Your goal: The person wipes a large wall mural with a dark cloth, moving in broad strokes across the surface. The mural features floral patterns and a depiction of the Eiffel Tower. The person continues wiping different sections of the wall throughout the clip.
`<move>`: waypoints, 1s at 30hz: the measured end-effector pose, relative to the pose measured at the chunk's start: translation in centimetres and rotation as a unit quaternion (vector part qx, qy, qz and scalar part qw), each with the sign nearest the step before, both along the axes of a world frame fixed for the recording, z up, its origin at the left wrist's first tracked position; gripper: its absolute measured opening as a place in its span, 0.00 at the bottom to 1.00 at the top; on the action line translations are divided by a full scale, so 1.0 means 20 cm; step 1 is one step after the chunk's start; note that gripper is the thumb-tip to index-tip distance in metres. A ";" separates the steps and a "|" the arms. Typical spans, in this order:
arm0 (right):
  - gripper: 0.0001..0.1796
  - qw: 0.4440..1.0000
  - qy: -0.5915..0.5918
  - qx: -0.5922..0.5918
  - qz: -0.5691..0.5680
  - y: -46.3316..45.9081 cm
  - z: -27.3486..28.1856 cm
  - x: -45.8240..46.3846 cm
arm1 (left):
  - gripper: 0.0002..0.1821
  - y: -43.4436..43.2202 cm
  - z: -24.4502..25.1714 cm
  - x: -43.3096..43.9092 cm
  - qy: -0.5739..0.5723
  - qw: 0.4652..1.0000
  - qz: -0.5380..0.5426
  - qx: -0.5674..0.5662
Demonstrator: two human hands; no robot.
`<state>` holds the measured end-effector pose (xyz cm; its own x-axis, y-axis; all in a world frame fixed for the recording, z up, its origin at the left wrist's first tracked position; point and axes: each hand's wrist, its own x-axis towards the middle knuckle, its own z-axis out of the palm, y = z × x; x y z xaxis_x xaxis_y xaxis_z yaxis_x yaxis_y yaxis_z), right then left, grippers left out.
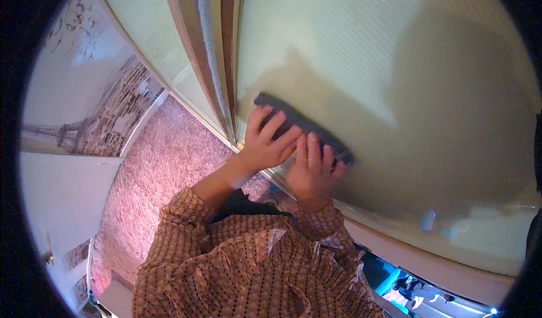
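Observation:
My left hand point(269, 142) and my right hand point(315, 169) press side by side on a long dark folded cloth or pad point(305, 125). The cloth lies slantwise against a large pale, glossy ribbed panel point(347, 64), near its framed left edge. Fingers of both hands are spread over the cloth's lower side, and the thumbs are partly hidden. Both hands look slightly blurred. Shadows fall on the panel above and to the right of the hands.
A wooden frame with a grey brush-like strip point(207, 47) runs left of the panel. Beyond are a shaggy pinkish carpet point(144, 182) and a wall with a printed city and bridge picture point(123, 102). A pale rail point(432, 254) borders the panel's lower edge.

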<state>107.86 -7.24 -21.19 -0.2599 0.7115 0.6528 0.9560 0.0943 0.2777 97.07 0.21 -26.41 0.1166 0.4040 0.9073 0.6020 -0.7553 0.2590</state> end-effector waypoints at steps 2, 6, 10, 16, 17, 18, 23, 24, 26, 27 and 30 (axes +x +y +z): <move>0.17 1.000 0.012 -0.012 0.010 -0.04 -0.16 0.02 | 0.17 -0.08 -0.14 -0.01 0.054 0.996 -0.036 -0.058; 0.18 0.999 0.028 -0.029 0.010 -0.12 -0.33 0.08 | 0.18 -0.15 -0.25 -0.01 0.164 0.976 -0.101 -0.104; 0.17 0.997 0.043 -0.060 -0.029 -0.16 -0.12 0.11 | 0.18 -0.10 0.00 0.04 0.084 0.992 -0.096 0.004; 0.16 0.994 0.056 0.084 -0.050 -0.14 0.19 0.17 | 0.16 -0.09 0.30 0.18 0.002 0.995 -0.059 0.086; 0.17 0.994 0.044 0.095 -0.044 -0.15 0.16 0.18 | 0.17 -0.10 0.28 0.19 0.012 0.996 -0.060 0.061; 0.17 0.995 0.034 0.089 -0.039 -0.16 0.12 0.20 | 0.18 -0.10 0.22 0.18 0.047 0.996 -0.060 0.056; 0.15 0.997 0.054 0.057 -0.025 -0.28 -0.19 0.27 | 0.16 -0.23 -0.10 0.16 0.192 0.970 -0.148 0.004; 0.15 0.997 0.063 0.013 -0.035 -0.31 -0.22 0.28 | 0.16 -0.23 -0.12 0.17 0.226 0.960 -0.165 0.036; 0.14 0.994 0.096 0.024 -0.038 -0.36 -0.21 0.29 | 0.19 -0.24 -0.08 0.20 0.214 0.964 -0.157 0.009; 0.14 0.993 0.101 0.016 -0.060 -0.37 -0.17 0.30 | 0.21 -0.25 -0.03 0.22 0.195 0.968 -0.155 0.030; 0.15 0.984 0.114 0.102 -0.090 -0.39 0.03 0.38 | 0.17 -0.26 0.22 0.31 0.181 0.970 -0.134 0.086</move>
<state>115.44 -15.05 -20.69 0.0281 0.5810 0.8134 0.9919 -0.1170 0.0493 103.35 -5.00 -22.07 0.5204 0.1613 0.8386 0.4060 -0.9107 -0.0767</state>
